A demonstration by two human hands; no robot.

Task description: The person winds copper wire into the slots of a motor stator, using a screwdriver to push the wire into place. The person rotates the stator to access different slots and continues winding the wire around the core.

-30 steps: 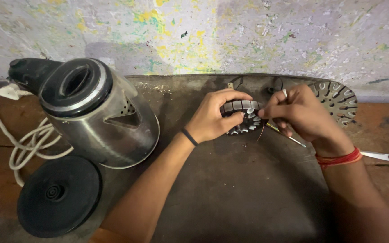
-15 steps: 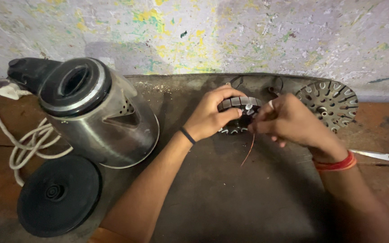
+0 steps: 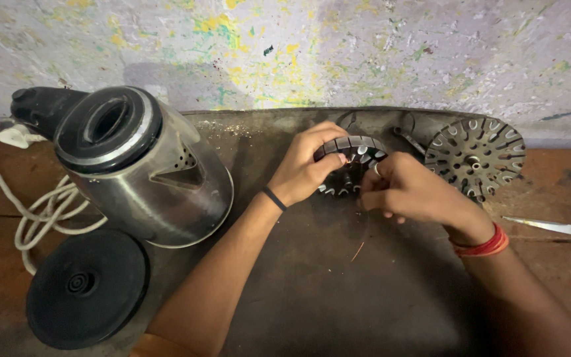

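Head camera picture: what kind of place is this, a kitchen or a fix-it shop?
Probably a small repair workshop. The hands, left and right, work thin wire on a slotted motor core, beside a steel electric kettle, scissors and a paint-splattered wall.

Your left hand (image 3: 306, 168) covers the left part of the stator (image 3: 351, 165), and your right hand (image 3: 409, 192) hides its lower right side. The thin wire (image 3: 363, 238) is too fine to follow. The right edge cuts the scissors (image 3: 556, 228).
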